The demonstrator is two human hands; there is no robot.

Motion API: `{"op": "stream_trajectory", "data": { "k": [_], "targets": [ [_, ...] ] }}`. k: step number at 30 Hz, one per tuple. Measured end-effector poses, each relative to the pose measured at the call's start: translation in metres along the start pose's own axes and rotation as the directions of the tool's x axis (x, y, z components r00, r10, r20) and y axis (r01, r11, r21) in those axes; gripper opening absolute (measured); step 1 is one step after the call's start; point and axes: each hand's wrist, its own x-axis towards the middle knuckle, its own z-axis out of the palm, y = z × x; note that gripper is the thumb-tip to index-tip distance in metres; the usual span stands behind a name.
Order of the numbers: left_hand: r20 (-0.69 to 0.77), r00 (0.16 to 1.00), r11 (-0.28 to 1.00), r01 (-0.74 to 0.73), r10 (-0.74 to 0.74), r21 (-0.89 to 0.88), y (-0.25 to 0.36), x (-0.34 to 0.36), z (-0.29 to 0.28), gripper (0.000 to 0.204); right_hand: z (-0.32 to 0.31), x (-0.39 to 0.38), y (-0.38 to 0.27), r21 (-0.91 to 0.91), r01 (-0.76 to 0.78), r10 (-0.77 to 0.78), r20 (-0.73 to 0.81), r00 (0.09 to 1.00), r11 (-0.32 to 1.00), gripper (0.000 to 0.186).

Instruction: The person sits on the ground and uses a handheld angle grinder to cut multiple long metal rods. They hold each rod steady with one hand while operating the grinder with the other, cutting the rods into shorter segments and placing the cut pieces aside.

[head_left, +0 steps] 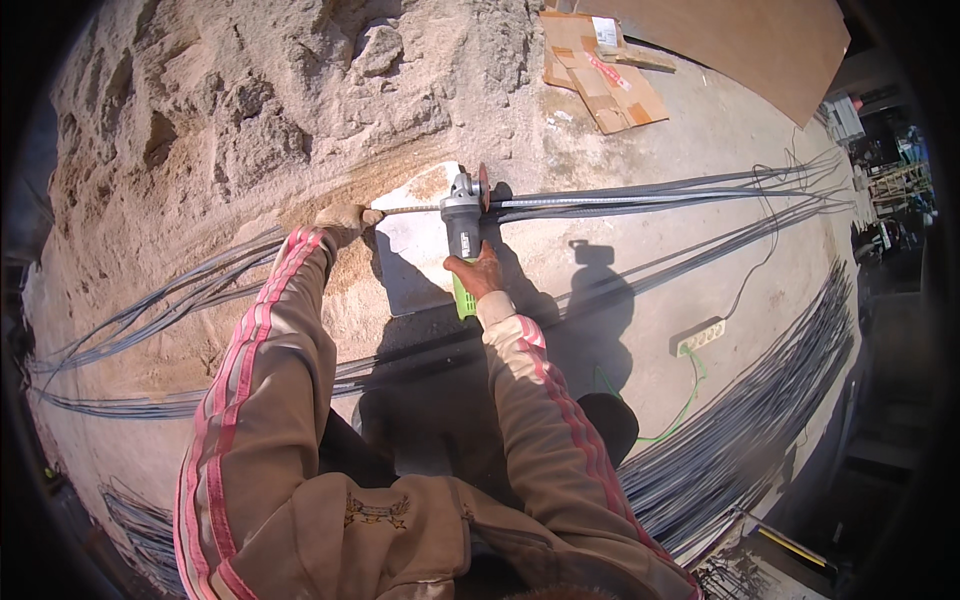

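Note:
My left hand [343, 222], which looks gloved, grips a thin ribbed steel bar [408, 211] left of an angle grinder. My right hand [475, 268] is wrapped round the body of the grey and green angle grinder [462, 231]. The grinder's disc [483, 186] stands on edge across the bar; whether it touches the metal I cannot tell. A white board [412, 262] lies under the bar and grinder. Bundled bars [630, 201] extend to the right from beside the disc, and more curve away to the left.
A sand heap [250, 100] fills the upper left, with cardboard pieces [610, 95] and a brown sheet [750, 50] at upper right. A power strip [705, 332] with green and dark cords lies right of me. Dense rebar piles [760, 390] lie at lower right and lower left.

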Motion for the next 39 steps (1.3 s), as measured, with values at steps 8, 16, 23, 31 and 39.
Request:
{"op": "stream_trajectory", "data": {
  "k": [8, 16, 23, 31, 39],
  "targets": [
    [-0.011, 1.000, 0.999, -0.029, 0.029, -0.024, -0.006, 0.005, 0.004, 0.065, 0.005, 0.008, 0.005, 0.055, -0.029, 0.028, 0.006, 1.000, 0.998, 0.119],
    [-0.002, 0.998, 0.997, -0.061, 0.061, -0.046, -0.002, -0.003, -0.002, 0.068, 0.005, 0.007, -0.001, 0.002, -0.030, 0.030, -0.013, 0.999, 1.000, 0.120],
    [0.031, 0.999, 1.000, -0.021, 0.022, -0.020, -0.006, 0.001, -0.001, 0.055, 0.005, 0.005, -0.003, 0.020, -0.027, 0.026, 0.016, 1.000, 0.999, 0.119],
    [-0.013, 0.999, 0.999, -0.042, 0.042, -0.011, 0.001, -0.004, -0.002, 0.062, 0.001, 0.009, -0.002, 0.032, -0.049, 0.049, 0.029, 0.998, 0.998, 0.118],
    [-0.007, 0.999, 0.999, -0.047, 0.047, 0.015, -0.001, -0.003, -0.004, 0.070, 0.001, 0.006, -0.004, -0.022, -0.053, 0.054, 0.014, 0.998, 0.998, 0.121]
  ]
}}
